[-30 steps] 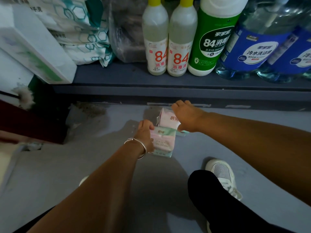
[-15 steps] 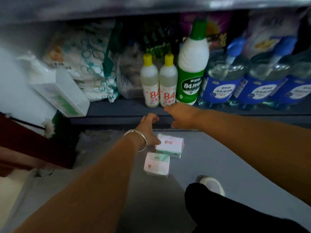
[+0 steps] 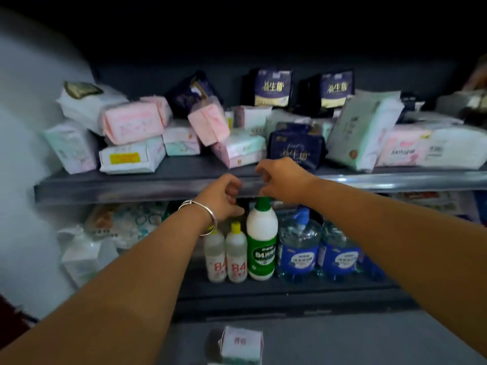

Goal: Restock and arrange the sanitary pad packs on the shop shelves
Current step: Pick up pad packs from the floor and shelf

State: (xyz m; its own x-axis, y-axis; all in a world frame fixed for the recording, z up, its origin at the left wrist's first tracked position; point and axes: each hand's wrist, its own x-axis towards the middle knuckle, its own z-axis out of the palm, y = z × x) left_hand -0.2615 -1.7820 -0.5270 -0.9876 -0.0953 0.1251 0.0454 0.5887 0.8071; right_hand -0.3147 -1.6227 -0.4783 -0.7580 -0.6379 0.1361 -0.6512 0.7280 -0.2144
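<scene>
Both hands up at shelf edge (image 3: 395, 181), empty. Left hand (image 3: 224, 197) and right hand (image 3: 283, 180) loosely curled, gripping nothing. Sanitary pad pack (image 3: 241, 343) on floor, 6 o'clock; jumbled pink pack (image 3: 130, 122) on shelf, 11 o'clock. Guessing light, squishy, slick wrapper, so pinch across short sides.

Both hands are hovering mid-frame before the upper shelf's front edge (image 3: 131, 187): the left hand (image 3: 222, 197), a bangle (image 3: 204, 210) circling its wrist, and the right hand (image 3: 283, 180), fingers loosely curled, holding nothing. Pad packs (image 3: 131, 122) are crowding the upper shelf; one pack (image 3: 242, 343) is lying at bottom centre.
</scene>
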